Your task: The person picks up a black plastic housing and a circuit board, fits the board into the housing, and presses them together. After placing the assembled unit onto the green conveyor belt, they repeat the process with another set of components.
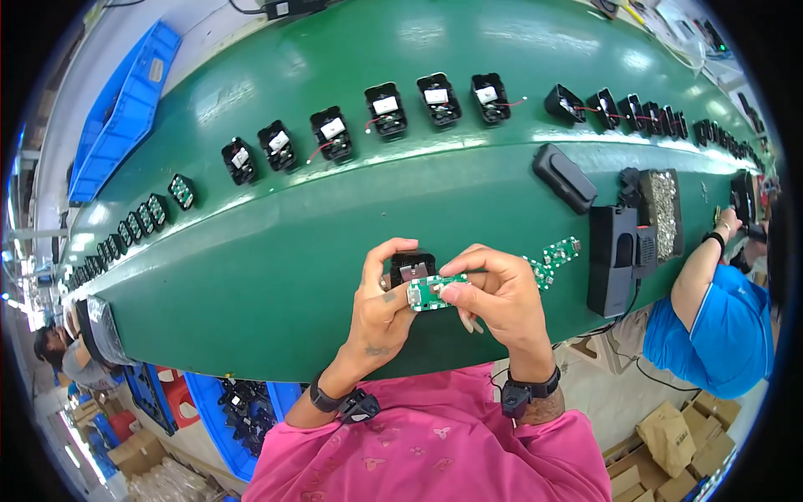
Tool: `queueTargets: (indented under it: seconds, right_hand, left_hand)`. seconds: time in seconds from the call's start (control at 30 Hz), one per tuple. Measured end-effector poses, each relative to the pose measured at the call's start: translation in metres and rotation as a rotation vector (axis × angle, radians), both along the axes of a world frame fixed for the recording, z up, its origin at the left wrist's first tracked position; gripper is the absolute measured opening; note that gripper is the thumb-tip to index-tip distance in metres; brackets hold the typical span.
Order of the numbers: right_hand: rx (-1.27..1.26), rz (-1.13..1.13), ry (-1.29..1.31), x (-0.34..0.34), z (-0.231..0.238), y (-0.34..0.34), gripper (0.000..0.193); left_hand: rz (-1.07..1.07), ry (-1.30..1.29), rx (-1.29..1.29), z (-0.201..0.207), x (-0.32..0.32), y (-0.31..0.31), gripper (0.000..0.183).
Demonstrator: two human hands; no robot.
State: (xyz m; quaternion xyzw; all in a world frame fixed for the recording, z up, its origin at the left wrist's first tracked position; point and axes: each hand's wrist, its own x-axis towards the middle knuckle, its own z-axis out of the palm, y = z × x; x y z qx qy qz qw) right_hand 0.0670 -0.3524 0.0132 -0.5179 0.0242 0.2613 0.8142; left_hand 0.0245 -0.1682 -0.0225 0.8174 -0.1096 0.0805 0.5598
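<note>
My left hand (378,325) is closed around a small open black plastic case (404,265), held just above the near part of the green bench. A metallic-looking piece shows inside the case. Between the thumb and fingers of my right hand (508,303) is a small green circuit board (423,294), held in front of the case and overlapping its near edge. The board's left end lies by my left fingers; whether they touch it I cannot tell. More loose circuit boards (562,251) rest on the bench just right of my right hand.
Open black cases (333,127) with white parts and red wires line the raised far strip of the green bench (276,276). Cases with boards (181,191) stand left. A black device (612,259), a closed case (565,177) and a parts tray (663,213) lie right, near a co-worker's arm (701,272).
</note>
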Motion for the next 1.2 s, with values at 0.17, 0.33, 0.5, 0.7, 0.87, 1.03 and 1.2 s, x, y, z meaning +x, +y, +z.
queueTargets:
  seconds: [0.17,0.33,0.5,0.7,0.87,1.03,1.2]
  right_hand:
    - [-0.046,0.137,-0.143,0.001,-0.004,0.017,0.022]
    - [-0.321,0.184,-0.368,-0.001,-0.010,0.039,0.026]
    - [-0.519,0.166,-0.651,-0.003,-0.006,0.061,0.031]
    - [-0.573,0.260,-0.810,-0.014,-0.004,0.086,0.013]
    - [-0.549,0.166,-0.866,-0.036,-0.010,0.104,0.011]
    - [-0.654,0.028,-1.033,-0.053,-0.009,0.124,0.006]
    - [-0.570,0.289,-1.150,-0.041,0.005,0.133,0.006]
  left_hand:
    - [0.057,0.025,0.072,0.002,-0.008,0.019,0.033]
    - [0.030,0.360,-0.744,0.015,-0.022,0.025,0.064]
    - [0.183,0.394,-0.715,0.012,-0.035,0.041,0.060]
    - [0.279,0.327,-0.670,0.009,-0.055,0.045,0.052]
    - [0.467,0.199,-0.659,0.012,-0.066,0.049,0.057]
    - [0.620,-0.009,-0.394,0.019,-0.077,0.059,0.054]
    - [0.602,-0.060,-0.265,0.021,-0.088,0.076,0.053]
